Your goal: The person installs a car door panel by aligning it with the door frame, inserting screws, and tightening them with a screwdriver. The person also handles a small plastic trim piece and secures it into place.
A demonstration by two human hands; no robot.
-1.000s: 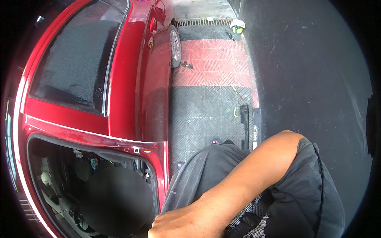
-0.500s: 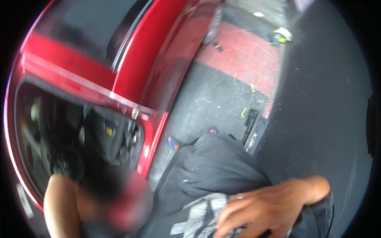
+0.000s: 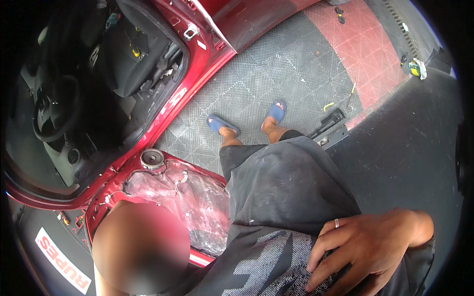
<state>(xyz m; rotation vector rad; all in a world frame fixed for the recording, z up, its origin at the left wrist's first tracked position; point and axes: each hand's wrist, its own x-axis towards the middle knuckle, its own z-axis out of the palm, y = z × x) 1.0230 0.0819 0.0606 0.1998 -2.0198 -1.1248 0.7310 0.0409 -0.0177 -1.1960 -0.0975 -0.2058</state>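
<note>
My right hand [image 3: 365, 249] lies over the front of my dark shirt [image 3: 276, 266]. Its fingers are apart and loosely bent, a ring is on one of them, and nothing shows in its grasp. At the lower left, a blurred patch hides my left hand; only part of the left forearm [image 3: 104, 285] comes out below it. That patch overlaps a red car door [image 3: 205, 259] whose inner side is covered by a clear plastic sheet [image 3: 205, 212]. A round speaker [image 3: 152, 158] sits at the door's upper corner, with a white connector [image 3: 182, 177] nearby.
The red car's doorway shows a steering wheel [image 3: 54, 108] and a seat [image 3: 123, 74] with a yellow-and-black item [image 3: 135, 50]. My slippered feet stand on grey and red floor tiles [image 3: 355, 44]. A large dark panel [image 3: 400, 153] borders the right, with a black elongated part [image 3: 328, 122] beside it.
My view has swung, bringing the plastic-covered door and both feet into fuller sight. The left forearm shows less than before. My right hand stays on the shirt.
</note>
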